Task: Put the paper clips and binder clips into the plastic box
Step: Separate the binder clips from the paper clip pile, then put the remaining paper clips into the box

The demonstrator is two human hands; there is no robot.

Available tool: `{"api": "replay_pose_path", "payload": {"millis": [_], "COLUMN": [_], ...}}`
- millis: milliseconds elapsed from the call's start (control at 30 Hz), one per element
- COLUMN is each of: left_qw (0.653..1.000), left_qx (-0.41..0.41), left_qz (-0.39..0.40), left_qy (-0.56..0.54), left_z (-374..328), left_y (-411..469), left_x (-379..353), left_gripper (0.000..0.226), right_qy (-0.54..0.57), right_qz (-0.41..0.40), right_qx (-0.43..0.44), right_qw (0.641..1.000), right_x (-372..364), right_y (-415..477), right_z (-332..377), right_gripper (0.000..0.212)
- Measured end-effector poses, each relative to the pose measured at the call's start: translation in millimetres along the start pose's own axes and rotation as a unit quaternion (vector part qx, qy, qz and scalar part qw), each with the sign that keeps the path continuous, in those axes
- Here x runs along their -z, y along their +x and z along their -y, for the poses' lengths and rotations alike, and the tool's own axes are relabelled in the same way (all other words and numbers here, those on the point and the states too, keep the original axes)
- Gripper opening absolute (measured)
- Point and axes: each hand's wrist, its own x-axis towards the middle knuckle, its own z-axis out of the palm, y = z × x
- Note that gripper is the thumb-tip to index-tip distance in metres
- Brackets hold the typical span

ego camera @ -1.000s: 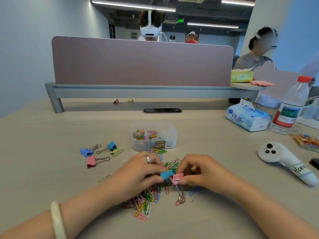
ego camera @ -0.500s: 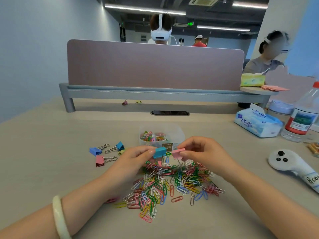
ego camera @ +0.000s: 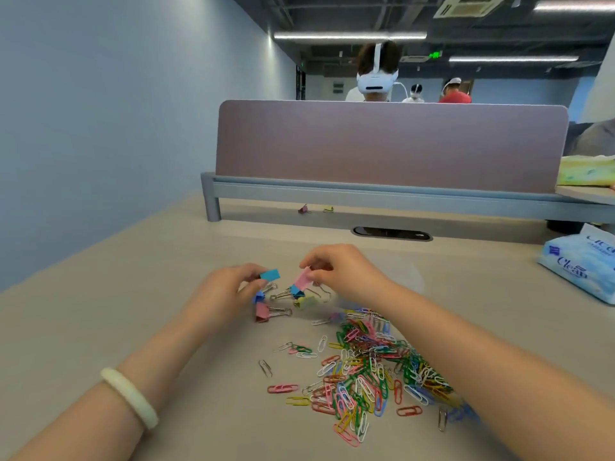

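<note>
Right hand (ego camera: pixel 336 271) shifted left; plastic box (ego camera: pixel 411 277) barely discernible.

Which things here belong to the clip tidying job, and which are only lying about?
Job: paper clips; loose binder clips; blue clip in left hand; pink clip in right hand.
Lying about: tissues; divider.

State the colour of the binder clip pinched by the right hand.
Pink: the small pink binder clip in the right hand, clearest in the head view.
</note>
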Motion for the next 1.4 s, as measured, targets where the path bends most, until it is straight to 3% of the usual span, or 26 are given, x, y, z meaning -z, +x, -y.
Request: {"api": "replay_pose_path", "payload": {"millis": [167,267,333,433,533,600,700,833,933,1067,1100,1133,1200,1267,1333,1400], "left_qw": [0.993,0.988,0.992,0.998,0.98,0.958,0.934,0.936,0.94,0.938,0.937,0.936,0.931,0.927,0.93,0.939], "left_qx": [-0.041,-0.046,-0.051,-0.065,-0.132,-0.146,-0.162,-0.172,-0.171,-0.186,-0.195,-0.206,-0.23,-0.245,-0.233,-0.226], "left_qz": [0.047,0.076,0.056,0.016,0.136,0.247,0.307,0.283,0.276,0.274,0.273,0.271,0.276,0.285,0.272,0.244], "left_qy": [0.097,0.125,0.099,0.008,-0.062,-0.01,0.089,0.117,0.107,0.098,0.097,0.093,0.065,-0.004,-0.085,-0.083], "left_z": [16,23,22,8,-11,-19,-24,-42,-60,-75,-76,-78,-81,-82,-79,-71], "left_y": [2,4,3,-8,-31,-49,-66,-59,-48,-33,-30,-28,-25,-24,-21,-18], "left_x": [-15,-19,-19,-11,-8,-12,-24,-48,-61,-75,-78,-81,-84,-83,-79,-74], "left_gripper": [0.026,0.033,0.035,0.037,0.07,0.086,0.095,0.1,0.1,0.102,0.103,0.104,0.1,0.094,0.091,0.097], "right_qy": [-0.192,-0.245,-0.276,-0.187,-0.112,-0.092,-0.086,-0.101,-0.132,-0.127,-0.143,-0.153,-0.136,-0.059,0.048,0.03], "right_qz": [0.089,0.095,0.08,0.03,0.001,-0.002,-0.016,-0.056,-0.087,0.019,0.042,0.055,0.071,0.1,0.091,0.067], "right_qx": [0.032,0.035,0.05,0.06,0.072,0.053,0.0,-0.067,-0.119,-0.155,-0.153,-0.15,-0.138,-0.131,-0.147,-0.158], "right_qw": [0.977,0.964,0.957,0.98,0.991,0.994,0.996,0.991,0.98,0.98,0.977,0.975,0.978,0.985,0.984,0.985], "right_x": [-32,-41,-40,-22,9,32,56,68,68,50,44,39,31,31,39,52], "right_y": [39,45,44,29,-4,-34,-79,-121,-140,-150,-150,-149,-143,-138,-137,-140], "right_z": [-2,-8,-13,-12,-16,-27,-54,-89,-107,-110,-107,-103,-89,-78,-72,-78], "right_gripper": [0.032,0.036,0.038,0.031,0.024,0.022,0.021,0.019,0.055,0.111,0.116,0.112,0.081,0.058,0.062,0.081]}}
